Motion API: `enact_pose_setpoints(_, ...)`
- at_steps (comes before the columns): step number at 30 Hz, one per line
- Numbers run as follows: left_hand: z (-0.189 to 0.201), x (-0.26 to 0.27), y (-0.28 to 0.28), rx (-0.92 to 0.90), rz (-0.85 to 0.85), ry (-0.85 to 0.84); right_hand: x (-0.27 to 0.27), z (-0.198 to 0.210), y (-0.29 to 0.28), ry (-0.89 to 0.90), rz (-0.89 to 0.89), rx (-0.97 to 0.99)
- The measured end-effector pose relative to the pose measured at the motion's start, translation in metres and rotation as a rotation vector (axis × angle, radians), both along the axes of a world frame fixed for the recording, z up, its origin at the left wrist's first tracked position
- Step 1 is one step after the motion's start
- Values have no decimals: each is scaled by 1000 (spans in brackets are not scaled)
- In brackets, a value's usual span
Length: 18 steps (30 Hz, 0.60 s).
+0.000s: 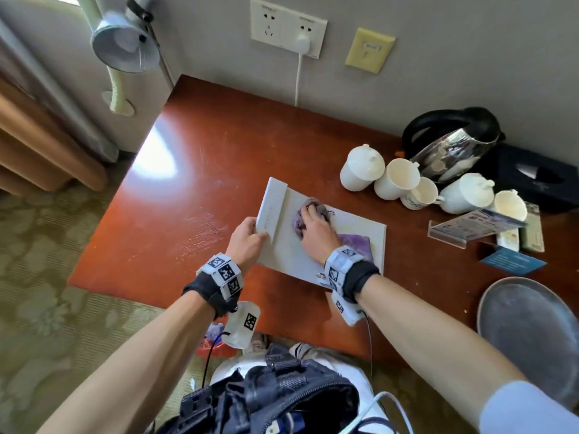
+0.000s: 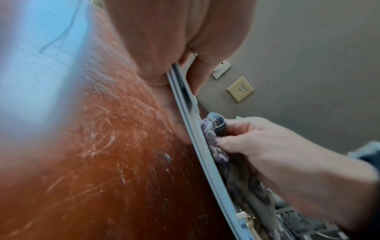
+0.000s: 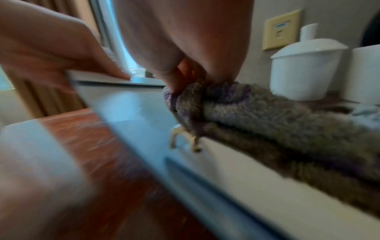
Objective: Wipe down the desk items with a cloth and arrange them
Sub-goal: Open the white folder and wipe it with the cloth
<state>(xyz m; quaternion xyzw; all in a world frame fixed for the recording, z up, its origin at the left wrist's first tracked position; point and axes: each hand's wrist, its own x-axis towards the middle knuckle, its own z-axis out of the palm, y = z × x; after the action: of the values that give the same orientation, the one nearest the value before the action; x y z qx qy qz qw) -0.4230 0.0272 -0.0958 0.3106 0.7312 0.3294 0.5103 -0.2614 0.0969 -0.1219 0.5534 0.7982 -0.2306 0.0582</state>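
A white ring binder (image 1: 360, 228) lies open on the red-brown desk (image 1: 194, 170). My left hand (image 1: 247, 238) pinches the raised left cover flap (image 1: 271, 208) at its near edge; the left wrist view shows thumb and fingers (image 2: 176, 40) on either side of the binder edge (image 2: 197, 134). My right hand (image 1: 315, 228) grips a bunched purple-grey cloth (image 1: 302, 214) and presses it onto the inner page beside the metal rings (image 3: 185, 139). The rest of the cloth (image 3: 267, 116) trails back under my right wrist. The right wrist view is motion-blurred.
To the right stand several white mugs (image 1: 396, 178), two of them lidded, a steel kettle (image 1: 454, 145) and a black tissue box (image 1: 539, 177). An acrylic sign stand (image 1: 470, 228), a blue card (image 1: 512, 261) and a grey round tray (image 1: 529, 324) sit near the right edge. A desk lamp (image 1: 125, 45) hangs at the far left.
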Motion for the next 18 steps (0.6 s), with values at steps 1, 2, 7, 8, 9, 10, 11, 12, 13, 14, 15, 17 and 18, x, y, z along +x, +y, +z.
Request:
enact_pose_setpoints(1, -2, 0, 0, -14, 8, -1, 1, 0, -12, 19, 46, -35)
enact_pose_setpoints(2, -4, 0, 0, -24, 13, -3, 1, 1, -25, 39, 92, -65)
enact_pose_setpoints(7, -6, -3, 1, -7, -15, -10, 10, 16, -58, 125, 235, -94)
enact_pose_setpoints(8, -4, -4, 1, 2, -29, -7, 10, 18, -50, 105, 233, -59)
enact_pose_setpoints(9, -2, -5, 3, 9, -40, -2, 10, 16, -37, 74, 201, -31)
enact_pose_setpoints(10, -1, -6, 3, 13, -44, 0, 9, 14, -23, 37, 140, -14)
enact_pose_setpoints(11, 0, -6, 4, 18, -42, 1, 6, 12, -9, 14, 68, -10)
enact_pose_setpoints(12, 1, -6, 4, 27, -41, 5, 2, 11, 2, 12, -1, -21)
enact_pose_setpoints(13, 1, -5, 4, 36, -42, 10, -2, 9, 10, 24, -53, -27)
enact_pose_setpoints(14, 2, -5, 3, 40, -45, 14, -5, 8, 12, 47, -92, -30)
enact_pose_setpoints(15, 2, -4, 4, 40, -48, 15, -7, 7, 11, 73, -118, -30)
enact_pose_setpoints(17, 0, -4, 4, 36, -51, 23, -5, 7, -2, 120, -81, -13)
enact_pose_setpoints(18, 1, -4, 5, 33, -43, 26, -3, 9, -12, 128, -13, -2)
